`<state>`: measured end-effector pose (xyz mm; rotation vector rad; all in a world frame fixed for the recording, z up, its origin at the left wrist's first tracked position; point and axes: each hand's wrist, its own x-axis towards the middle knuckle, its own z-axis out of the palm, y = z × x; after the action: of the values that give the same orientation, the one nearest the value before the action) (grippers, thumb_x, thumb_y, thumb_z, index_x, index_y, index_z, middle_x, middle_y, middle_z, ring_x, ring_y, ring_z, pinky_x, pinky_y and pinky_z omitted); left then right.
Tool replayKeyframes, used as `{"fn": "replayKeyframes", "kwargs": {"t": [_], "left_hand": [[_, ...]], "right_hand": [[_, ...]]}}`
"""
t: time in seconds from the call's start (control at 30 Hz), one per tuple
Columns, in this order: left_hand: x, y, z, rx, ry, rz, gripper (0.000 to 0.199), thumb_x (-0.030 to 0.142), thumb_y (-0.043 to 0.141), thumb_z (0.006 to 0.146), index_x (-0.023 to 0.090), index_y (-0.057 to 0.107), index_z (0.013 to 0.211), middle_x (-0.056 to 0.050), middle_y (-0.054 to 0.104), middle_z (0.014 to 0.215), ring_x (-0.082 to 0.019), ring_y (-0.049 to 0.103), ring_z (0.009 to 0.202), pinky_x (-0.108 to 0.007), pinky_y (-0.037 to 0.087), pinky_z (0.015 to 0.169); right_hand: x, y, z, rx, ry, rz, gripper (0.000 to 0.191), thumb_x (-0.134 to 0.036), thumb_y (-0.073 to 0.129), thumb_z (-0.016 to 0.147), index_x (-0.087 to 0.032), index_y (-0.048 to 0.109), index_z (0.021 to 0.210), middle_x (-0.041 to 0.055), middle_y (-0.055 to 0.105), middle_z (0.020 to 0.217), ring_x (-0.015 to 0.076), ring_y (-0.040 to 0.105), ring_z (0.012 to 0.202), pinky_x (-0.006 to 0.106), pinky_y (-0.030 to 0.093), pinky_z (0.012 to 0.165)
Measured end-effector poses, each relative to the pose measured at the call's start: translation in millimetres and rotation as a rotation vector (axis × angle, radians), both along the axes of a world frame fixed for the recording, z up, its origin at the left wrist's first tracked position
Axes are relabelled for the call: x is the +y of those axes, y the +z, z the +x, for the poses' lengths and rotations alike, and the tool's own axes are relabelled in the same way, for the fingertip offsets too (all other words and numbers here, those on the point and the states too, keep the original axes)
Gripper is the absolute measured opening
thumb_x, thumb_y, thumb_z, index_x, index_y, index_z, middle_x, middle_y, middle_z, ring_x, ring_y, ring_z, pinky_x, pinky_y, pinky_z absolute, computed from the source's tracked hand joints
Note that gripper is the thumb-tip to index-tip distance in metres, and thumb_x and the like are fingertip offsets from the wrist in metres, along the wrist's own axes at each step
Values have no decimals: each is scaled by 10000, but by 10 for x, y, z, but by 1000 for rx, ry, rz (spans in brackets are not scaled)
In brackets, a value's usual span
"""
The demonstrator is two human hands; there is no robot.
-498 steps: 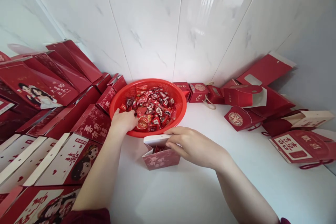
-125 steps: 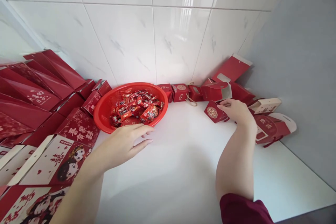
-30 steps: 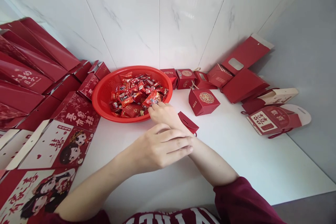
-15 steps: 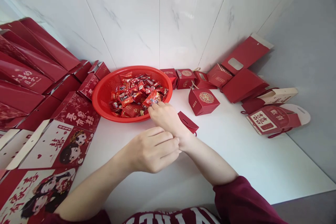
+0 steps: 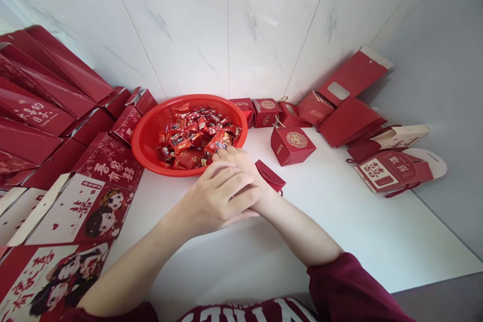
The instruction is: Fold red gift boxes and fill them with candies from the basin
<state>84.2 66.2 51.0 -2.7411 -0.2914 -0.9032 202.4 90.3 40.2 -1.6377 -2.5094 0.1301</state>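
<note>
My left hand (image 5: 222,193) lies across the back of my right hand, its fingers loosely bent and a little apart, with no object visible in it. Beneath it, my right hand (image 5: 243,163) reaches to the near right rim of a red plastic basket (image 5: 145,148). Its fingers are mostly hidden, so whether they hold anything cannot be seen. Wrapped candies (image 5: 190,136) in red packaging fill the middle of the basket. Just right of my right wrist lies a small dark red box (image 5: 269,176), partly covered by the wrist.
Red printed boxes (image 5: 107,163) crowd the left side. A square red box with a gold emblem (image 5: 293,146) stands right of the basket. More red boxes (image 5: 350,121) line the tiled wall, and a handled box (image 5: 392,173) lies far right on the white table (image 5: 358,221).
My left hand has slid from the right wrist up onto the back of the right hand, and its fingers have loosened and spread. My right hand has hardly moved.
</note>
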Motion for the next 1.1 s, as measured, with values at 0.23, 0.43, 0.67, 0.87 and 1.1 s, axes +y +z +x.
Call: {"fn": "replayKeyframes", "kwargs": {"t": [0.23, 0.43, 0.67, 0.87, 1.1], "left_hand": [[-27, 5, 20, -28, -79, -9, 298, 157, 651, 887, 179, 638, 1184, -51, 701, 1148, -195, 620, 1070, -379, 438, 987], [2, -84, -9, 119, 11, -120, 124, 212, 564, 945, 154, 674, 935, -28, 697, 846, -156, 600, 751, -311, 429, 695], [62, -234, -20, 329, 97, -393, 245, 236, 497, 983, 164, 723, 921, -31, 716, 879, -161, 662, 819, -288, 479, 758], [0, -149, -41, 408, 164, -441, 158, 203, 573, 929, 172, 724, 897, -29, 703, 881, -182, 669, 807, -306, 478, 732], [-43, -121, -120, 461, 149, -605, 233, 74, 573, 848, 232, 712, 950, 19, 700, 896, -161, 667, 800, -267, 423, 625]], "right_hand": [[-28, 192, 233, 93, 81, -39, 223, -152, 441, 974, -198, 659, 971, 80, 696, 999, 224, 636, 927, 343, 502, 784], [-123, 277, 822, 264, -138, 86, 218, -260, 471, 989, -197, 625, 1130, 66, 676, 1128, 196, 637, 1002, 299, 462, 810], [-199, 104, 984, 143, -226, -271, 536, -449, 709, 808, -176, 593, 1255, 113, 629, 1219, 240, 653, 953, 319, 478, 742], [-237, 156, 951, 129, -198, -287, 337, -173, 563, 895, -179, 596, 1230, 97, 691, 1087, 211, 658, 923, 276, 453, 678], [-201, 199, 1134, 171, -141, -308, 311, -66, 424, 891, -197, 667, 1036, 56, 719, 955, 151, 634, 741, 251, 415, 590]]}}
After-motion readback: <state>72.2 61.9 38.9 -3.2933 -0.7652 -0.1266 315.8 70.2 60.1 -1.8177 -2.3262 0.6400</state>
